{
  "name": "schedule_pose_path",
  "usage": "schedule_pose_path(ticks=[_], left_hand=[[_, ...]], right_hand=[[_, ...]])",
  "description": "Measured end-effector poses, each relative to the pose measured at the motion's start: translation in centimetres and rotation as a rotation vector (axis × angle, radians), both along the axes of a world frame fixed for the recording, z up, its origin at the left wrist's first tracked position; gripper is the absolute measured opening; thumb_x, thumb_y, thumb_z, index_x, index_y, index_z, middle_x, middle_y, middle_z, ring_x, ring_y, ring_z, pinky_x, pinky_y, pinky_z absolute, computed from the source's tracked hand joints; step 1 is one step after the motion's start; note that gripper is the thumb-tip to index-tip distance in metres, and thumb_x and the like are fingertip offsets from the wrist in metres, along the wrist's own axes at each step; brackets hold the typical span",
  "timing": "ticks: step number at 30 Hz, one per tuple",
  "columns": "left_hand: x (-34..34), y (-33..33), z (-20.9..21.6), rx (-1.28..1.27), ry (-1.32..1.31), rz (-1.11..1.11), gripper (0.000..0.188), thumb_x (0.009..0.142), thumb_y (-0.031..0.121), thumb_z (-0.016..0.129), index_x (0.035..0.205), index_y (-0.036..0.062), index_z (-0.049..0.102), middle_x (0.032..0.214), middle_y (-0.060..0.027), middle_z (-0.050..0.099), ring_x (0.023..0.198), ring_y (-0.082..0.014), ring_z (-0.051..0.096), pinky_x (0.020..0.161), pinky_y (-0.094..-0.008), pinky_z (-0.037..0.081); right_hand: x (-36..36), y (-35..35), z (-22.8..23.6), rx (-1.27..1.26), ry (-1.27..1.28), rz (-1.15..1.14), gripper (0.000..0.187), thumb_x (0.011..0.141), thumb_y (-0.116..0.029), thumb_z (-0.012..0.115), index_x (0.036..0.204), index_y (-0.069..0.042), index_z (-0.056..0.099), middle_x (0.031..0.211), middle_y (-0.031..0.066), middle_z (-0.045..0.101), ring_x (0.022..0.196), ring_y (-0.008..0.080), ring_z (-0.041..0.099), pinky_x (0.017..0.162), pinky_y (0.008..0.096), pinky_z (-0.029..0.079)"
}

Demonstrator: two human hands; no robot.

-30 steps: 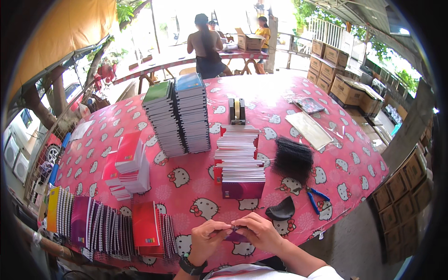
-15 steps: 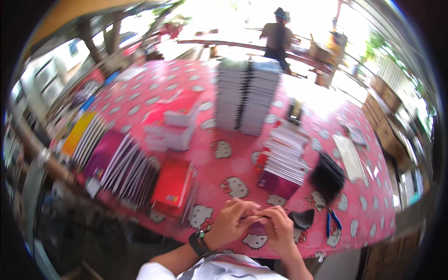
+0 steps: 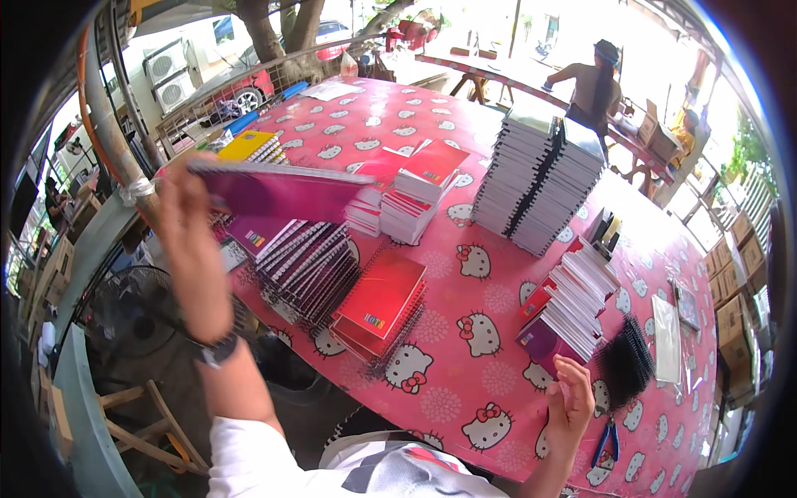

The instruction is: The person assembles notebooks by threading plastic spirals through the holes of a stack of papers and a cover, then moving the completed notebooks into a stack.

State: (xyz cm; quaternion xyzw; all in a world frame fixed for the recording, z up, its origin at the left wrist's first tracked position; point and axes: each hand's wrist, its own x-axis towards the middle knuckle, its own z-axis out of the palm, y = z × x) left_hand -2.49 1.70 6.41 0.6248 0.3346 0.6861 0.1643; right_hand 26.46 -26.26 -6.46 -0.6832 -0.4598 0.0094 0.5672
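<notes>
My left hand (image 3: 189,249) is raised over the table's left edge and holds a purple notebook (image 3: 278,191) flat in the air. Under it lies a fanned row of spiral notebooks (image 3: 305,266), purple then red (image 3: 382,299). My right hand (image 3: 573,402) hovers open near the table's front edge, fingers apart and empty. It is just below a slanted stack of notebooks (image 3: 573,303) and beside a pile of black spiral coils (image 3: 624,363).
The table has a pink cloth (image 3: 465,390) with a cat pattern. Two tall grey notebook stacks (image 3: 544,183) and red stacks (image 3: 415,195) stand mid-table. Blue-handled pliers (image 3: 604,438) lie at the right front. People work at a far table (image 3: 598,83). A fan (image 3: 124,319) stands left.
Both hands were together on a small purple item at the table's front edge. Now my left hand has swung up and left with a purple notebook; my right hand has let go and opened.
</notes>
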Motion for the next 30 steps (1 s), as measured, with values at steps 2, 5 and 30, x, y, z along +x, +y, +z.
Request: schedule_pose_path(ticks=[2,5,30], left_hand=[[-1.9,2.3,3.5,0.119,0.105,0.017,0.036,0.100,0.035,0.043,0.104,0.0016,0.057,0.093,-0.0036,0.060,0.085,-0.0122,0.053,0.082,-0.0244,0.040],[-1.4,5.1,6.2,0.069,0.463,-0.207,0.025,0.095,0.019,0.039,0.091,-0.0007,0.054,0.084,-0.0052,0.054,0.080,-0.0121,0.049,0.076,-0.0249,0.038],[13.0,-10.1,-11.6,0.071,0.464,-1.095,0.022,0.079,0.010,0.070,0.100,0.0087,0.065,0.110,-0.0115,0.060,0.102,-0.0287,0.056,0.088,-0.0395,0.045]], right_hand=[[0.6,-0.2,-0.1,-0.042,-0.033,0.001,0.020,0.081,-0.006,0.064,0.100,-0.001,0.063,0.104,0.0123,0.065,0.096,0.0240,0.058,0.083,0.0339,0.045],[1.4,-0.4,-0.9,-0.111,-0.073,-0.026,0.019,0.079,-0.001,0.064,0.097,0.000,0.064,0.101,0.0119,0.065,0.094,0.0241,0.058,0.082,0.0328,0.045],[8.0,3.0,-6.5,-0.401,-0.601,-0.457,0.026,0.072,-0.010,0.071,0.096,-0.012,0.060,0.100,0.0022,0.056,0.099,0.0242,0.051,0.084,0.0403,0.039]])
